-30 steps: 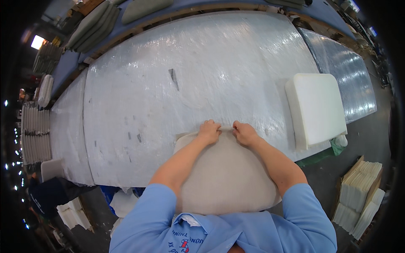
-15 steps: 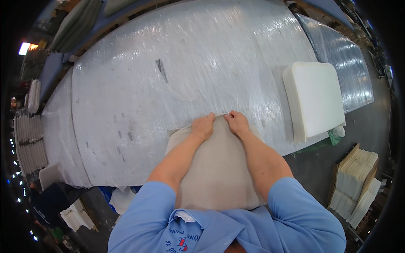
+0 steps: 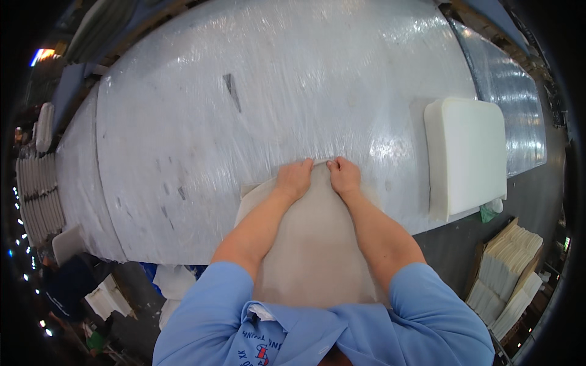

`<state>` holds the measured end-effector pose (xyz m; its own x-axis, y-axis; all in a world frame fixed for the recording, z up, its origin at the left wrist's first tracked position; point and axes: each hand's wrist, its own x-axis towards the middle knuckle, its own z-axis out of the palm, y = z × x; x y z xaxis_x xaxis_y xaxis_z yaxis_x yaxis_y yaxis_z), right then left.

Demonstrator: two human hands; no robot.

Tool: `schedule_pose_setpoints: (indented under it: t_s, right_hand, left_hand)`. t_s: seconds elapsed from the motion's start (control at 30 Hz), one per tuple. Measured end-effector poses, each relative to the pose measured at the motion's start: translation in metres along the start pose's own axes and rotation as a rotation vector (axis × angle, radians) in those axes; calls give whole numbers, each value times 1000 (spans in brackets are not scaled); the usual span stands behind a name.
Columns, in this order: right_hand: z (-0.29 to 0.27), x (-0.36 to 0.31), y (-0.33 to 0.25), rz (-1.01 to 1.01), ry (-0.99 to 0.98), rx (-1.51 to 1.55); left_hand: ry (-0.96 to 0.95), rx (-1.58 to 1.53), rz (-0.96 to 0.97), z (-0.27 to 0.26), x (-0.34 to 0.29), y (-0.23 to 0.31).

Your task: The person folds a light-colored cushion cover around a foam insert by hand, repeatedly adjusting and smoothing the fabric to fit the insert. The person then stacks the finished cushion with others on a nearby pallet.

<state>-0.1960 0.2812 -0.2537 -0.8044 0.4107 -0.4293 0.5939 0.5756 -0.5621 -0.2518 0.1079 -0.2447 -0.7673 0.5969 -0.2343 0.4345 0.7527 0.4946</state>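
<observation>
Your left hand [image 3: 295, 180] has curled tighter now, and the fabric [image 3: 312, 250] peaks more at its 12 o'clock edge.

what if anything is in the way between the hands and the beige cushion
Nothing visible: the left hand and right hand are both already on the far edge of the cushion. The white foam sits off to the right on the table, not between them.

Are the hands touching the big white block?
No, the left hand and right hand both grip the far edge of the beige fabric.
</observation>
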Motion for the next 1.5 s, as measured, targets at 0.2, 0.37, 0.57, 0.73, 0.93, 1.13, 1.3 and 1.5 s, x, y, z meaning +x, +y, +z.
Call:
schedule_pose_setpoints:
  t_s: [0.2,0.37,0.57,0.73,0.93,1.13,1.3,1.5]
  right_hand:
    - [-41,-4,-1,-109,-280,-20]
    - [-81,-6,17,-70,-459,-250]
    - [-71,-16,14,36,-285,-76]
    - [-55,-23,-1,206,-60,43]
    - [-34,-13,9,174,79,81]
    - [-19,3,7,181,57,64]
    - [-23,-4,8,80,158,94]
    - [-58,-18,12,-30,-72,-105]
  left_hand:
    - [34,47,12,-15,-19,14]
    - [-290,-72,-100,-52,-33,3]
    - [-385,21,-248,-68,-49,-48]
    - [-164,57,-340,-32,-55,-32]
    - [-38,105,-304,-24,-43,-29]
    - [20,89,-281,-10,-33,-49]
    - [141,96,-199,-15,-38,-45]
    - [103,163,-236,-23,-47,-35]
